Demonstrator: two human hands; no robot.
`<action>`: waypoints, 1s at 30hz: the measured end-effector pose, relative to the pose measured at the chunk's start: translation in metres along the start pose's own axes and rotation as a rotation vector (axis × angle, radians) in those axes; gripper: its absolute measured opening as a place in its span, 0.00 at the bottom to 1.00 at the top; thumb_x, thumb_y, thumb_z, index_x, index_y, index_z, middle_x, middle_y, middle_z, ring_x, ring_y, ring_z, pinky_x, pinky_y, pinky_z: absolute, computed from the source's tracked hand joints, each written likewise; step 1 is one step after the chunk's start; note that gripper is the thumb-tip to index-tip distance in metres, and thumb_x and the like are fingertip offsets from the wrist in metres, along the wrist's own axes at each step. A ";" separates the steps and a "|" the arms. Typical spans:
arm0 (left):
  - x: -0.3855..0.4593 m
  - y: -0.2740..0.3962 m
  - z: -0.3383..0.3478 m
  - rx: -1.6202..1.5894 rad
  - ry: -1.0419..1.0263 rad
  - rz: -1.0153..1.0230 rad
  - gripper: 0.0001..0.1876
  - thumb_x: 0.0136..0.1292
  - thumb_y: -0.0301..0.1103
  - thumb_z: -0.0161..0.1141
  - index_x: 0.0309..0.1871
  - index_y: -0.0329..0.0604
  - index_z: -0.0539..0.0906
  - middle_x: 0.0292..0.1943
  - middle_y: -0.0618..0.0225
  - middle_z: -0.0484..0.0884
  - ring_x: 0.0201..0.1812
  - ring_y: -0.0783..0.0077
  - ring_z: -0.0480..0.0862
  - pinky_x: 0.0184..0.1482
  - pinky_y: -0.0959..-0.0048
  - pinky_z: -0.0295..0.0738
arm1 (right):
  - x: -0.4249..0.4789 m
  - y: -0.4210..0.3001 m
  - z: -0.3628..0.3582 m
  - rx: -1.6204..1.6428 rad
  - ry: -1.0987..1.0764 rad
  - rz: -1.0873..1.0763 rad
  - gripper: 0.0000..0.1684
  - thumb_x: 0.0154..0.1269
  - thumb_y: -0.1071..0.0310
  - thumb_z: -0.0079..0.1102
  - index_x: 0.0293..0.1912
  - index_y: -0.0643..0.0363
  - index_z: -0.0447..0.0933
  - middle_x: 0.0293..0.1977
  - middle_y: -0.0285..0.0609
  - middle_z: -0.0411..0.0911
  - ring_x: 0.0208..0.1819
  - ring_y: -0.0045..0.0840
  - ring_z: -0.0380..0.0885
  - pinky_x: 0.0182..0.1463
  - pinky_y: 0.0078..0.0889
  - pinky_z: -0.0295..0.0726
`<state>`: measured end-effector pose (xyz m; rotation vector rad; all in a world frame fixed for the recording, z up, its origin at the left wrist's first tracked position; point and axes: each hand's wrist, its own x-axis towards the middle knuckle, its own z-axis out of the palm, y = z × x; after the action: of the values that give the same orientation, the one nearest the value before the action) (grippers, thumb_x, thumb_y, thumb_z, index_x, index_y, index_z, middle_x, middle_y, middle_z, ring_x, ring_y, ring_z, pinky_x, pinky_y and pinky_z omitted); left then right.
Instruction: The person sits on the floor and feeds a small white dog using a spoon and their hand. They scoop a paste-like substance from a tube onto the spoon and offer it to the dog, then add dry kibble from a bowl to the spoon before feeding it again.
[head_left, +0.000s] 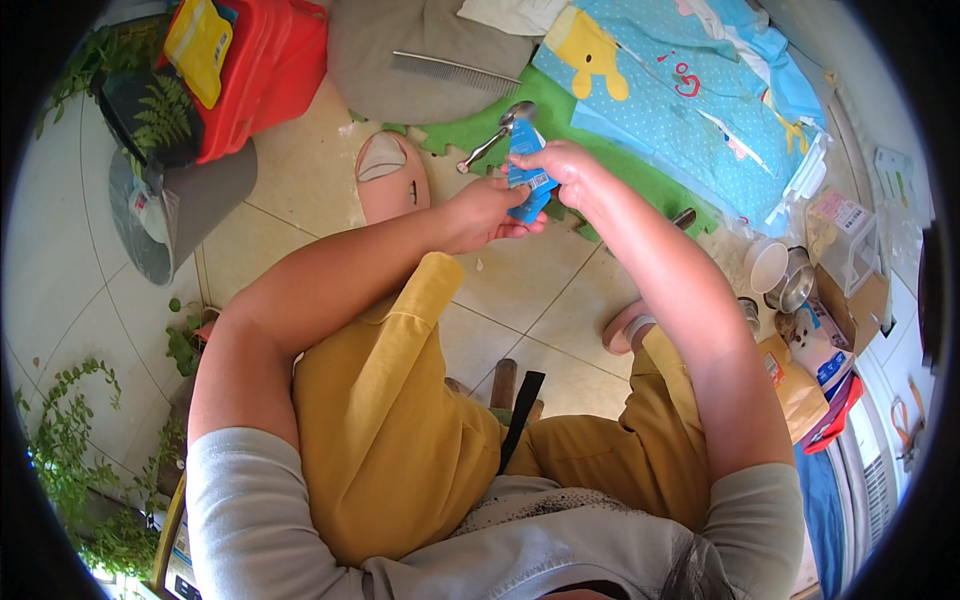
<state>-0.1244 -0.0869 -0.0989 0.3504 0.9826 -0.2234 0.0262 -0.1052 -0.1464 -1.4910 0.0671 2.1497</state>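
Both hands meet over the floor, holding a small blue printed packet or card (527, 176) that bears writing. My left hand (480, 214) grips its lower part, thumb on top and fingers beneath. My right hand (559, 166) pinches its upper right side between thumb and fingers. Just beyond the packet, a metal spoon-like tool (487, 146) with a shiny round head rests over a green foam mat (622, 150). Farther off, a metal comb (454, 71) lies on a grey-brown cloth or cushion (375, 75).
A red plastic container (270, 75) and a grey bin (217, 195) stand left, near plants. Blue dotted pads with a yellow animal print (675, 90) lie upper right. Metal bowls (791, 289), a clear plastic box (847, 240) and bags are at the right. Pink slippers (394, 187) are on the tiles.
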 end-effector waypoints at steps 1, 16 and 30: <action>0.000 0.000 0.001 0.001 0.005 0.001 0.13 0.67 0.41 0.46 0.46 0.42 0.72 0.37 0.66 0.79 0.37 0.73 0.79 0.37 0.78 0.72 | 0.001 0.001 0.000 0.014 0.001 0.001 0.09 0.54 0.75 0.59 0.36 0.69 0.74 0.34 0.49 0.79 0.33 0.34 0.79 0.37 0.35 0.78; -0.002 -0.002 0.008 0.042 0.054 0.014 0.12 0.68 0.39 0.44 0.45 0.42 0.73 0.36 0.64 0.79 0.36 0.71 0.79 0.37 0.76 0.72 | 0.017 0.003 0.007 0.167 0.091 0.091 0.12 0.63 0.71 0.50 0.43 0.70 0.69 0.37 0.49 0.77 0.36 0.33 0.78 0.37 0.36 0.78; 0.005 -0.005 0.008 0.179 0.090 0.071 0.12 0.68 0.33 0.40 0.42 0.36 0.73 0.33 0.62 0.81 0.31 0.72 0.82 0.31 0.79 0.75 | 0.013 0.002 0.031 0.055 0.355 -0.113 0.09 0.63 0.70 0.49 0.32 0.66 0.74 0.22 0.39 0.73 0.23 0.22 0.70 0.26 0.24 0.68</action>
<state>-0.1177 -0.0947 -0.0998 0.5626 1.0399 -0.2333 -0.0048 -0.0924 -0.1459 -1.7825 0.1609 1.7621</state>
